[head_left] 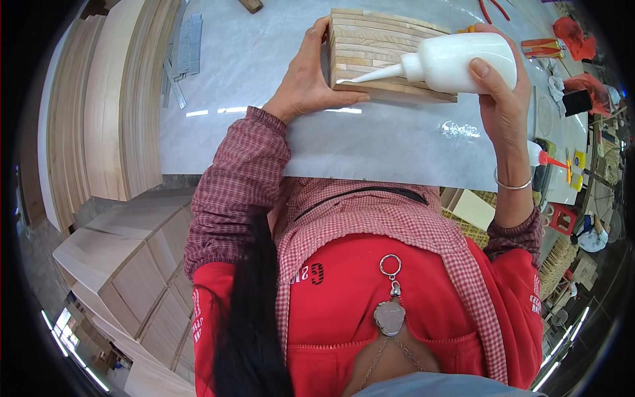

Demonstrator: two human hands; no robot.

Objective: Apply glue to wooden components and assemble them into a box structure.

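Note:
A stack of light wooden boards (377, 43) rests on the pale, glossy table (245, 145). Round the stack's left end goes my left hand (309, 76), fingers behind it and thumb along the near side, steadying it. My right hand (499, 86) grips a white squeeze bottle (466, 63) tipped onto its side. Its long tapered nozzle (380, 74) points left, and the tip is at the near left corner of the stack, by a small white spot. Whether the tip touches the wood I cannot tell.
Long wooden boards (106, 99) stand in stacks at the left, with wooden boxes (132, 264) below them. Grey strips (190, 46) lie on the table near the boards. Farther right are orange-handled pliers (544, 48), a red-tipped bottle (539, 155) and a dark phone (577, 102).

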